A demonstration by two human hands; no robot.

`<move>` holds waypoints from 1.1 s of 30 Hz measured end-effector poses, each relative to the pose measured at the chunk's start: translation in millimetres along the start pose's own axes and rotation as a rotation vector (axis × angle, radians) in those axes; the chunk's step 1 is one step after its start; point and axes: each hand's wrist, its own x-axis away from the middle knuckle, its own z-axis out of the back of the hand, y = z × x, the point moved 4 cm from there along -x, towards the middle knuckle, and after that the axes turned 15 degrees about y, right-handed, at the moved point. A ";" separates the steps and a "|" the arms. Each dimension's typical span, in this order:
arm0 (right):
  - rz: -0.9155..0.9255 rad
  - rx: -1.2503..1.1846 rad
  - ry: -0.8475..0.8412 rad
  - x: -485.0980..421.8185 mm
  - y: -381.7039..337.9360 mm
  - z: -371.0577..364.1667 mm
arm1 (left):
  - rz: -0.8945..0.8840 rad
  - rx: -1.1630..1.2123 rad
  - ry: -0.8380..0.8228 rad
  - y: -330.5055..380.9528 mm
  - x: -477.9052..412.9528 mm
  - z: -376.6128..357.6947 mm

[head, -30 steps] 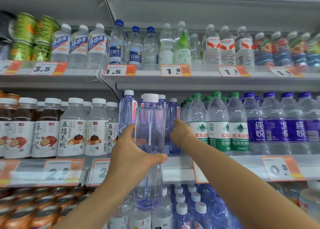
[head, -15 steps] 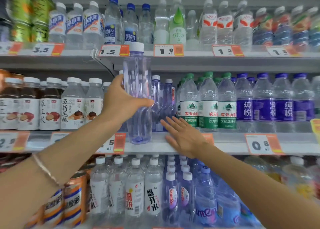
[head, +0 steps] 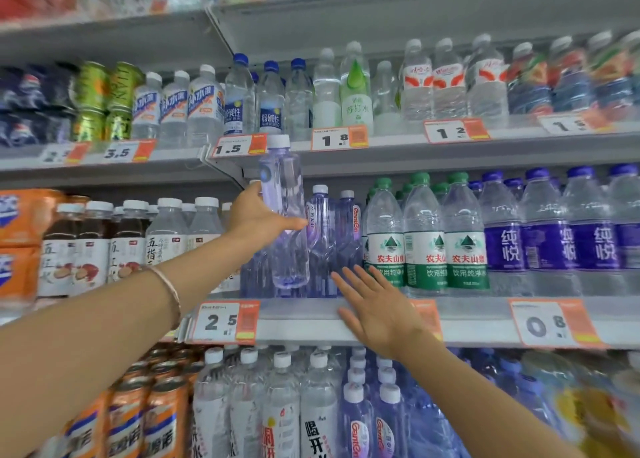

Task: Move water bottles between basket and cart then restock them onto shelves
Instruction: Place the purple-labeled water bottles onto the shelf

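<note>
From the head camera, a store shelving unit fills the view, with grey metal shelves stacked one above another and packed with drinks. The left hand [head: 256, 220] grips a clear purple-tinted water bottle [head: 285, 215] round its middle. The bottle is almost upright in front of the middle shelf [head: 304, 313]. Its base is just above the shelf's front edge, and its white cap reaches the upper shelf [head: 398, 154] beside the 1.5 price tag [head: 239, 145].

Just behind the held bottle, matching purple bottles [head: 320, 235] stand on the middle shelf. Green-labelled bottles [head: 424, 239] stand to their right, and brown drink bottles [head: 74, 246] further left. The right hand [head: 377, 312] is spread flat with straight fingers and holds nothing. It lies over the shelf's front strip, between the 2.5 tag [head: 225, 322] and the 0.8 tag [head: 550, 324]; whether it touches the strip cannot be told. A thin bracelet [head: 171, 287] circles the left wrist. More bottles and orange cans [head: 162, 419] fill the lowest shelf.
</note>
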 end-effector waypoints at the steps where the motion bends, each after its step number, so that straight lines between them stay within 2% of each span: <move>1: -0.004 -0.008 0.002 0.2 0.0 -0.4 | 0.022 -0.004 -0.004 -5.1 -0.6 -5.9; 5: -0.009 -0.014 0.019 0.5 -0.7 -0.7 | 0.074 -0.063 -0.010 -29.4 3.1 -26.3; 8: -0.009 -0.007 0.021 0.4 -1.2 -0.3 | 0.043 -0.148 -0.006 -39.7 6.1 -37.5; 15: -0.019 -0.010 0.033 2.4 -2.0 1.9 | -0.254 -0.575 0.077 -36.7 13.0 -48.5; 20: -0.020 0.001 0.035 2.8 -2.6 0.9 | -0.495 -0.729 0.019 -35.0 22.5 -51.1; 26: -0.020 0.012 0.034 2.9 -2.0 1.0 | -0.491 -0.881 -0.252 -47.4 37.1 -47.0; 33: -0.019 0.021 0.040 2.4 -2.7 0.5 | -0.589 -0.980 -0.197 -55.6 34.5 -51.9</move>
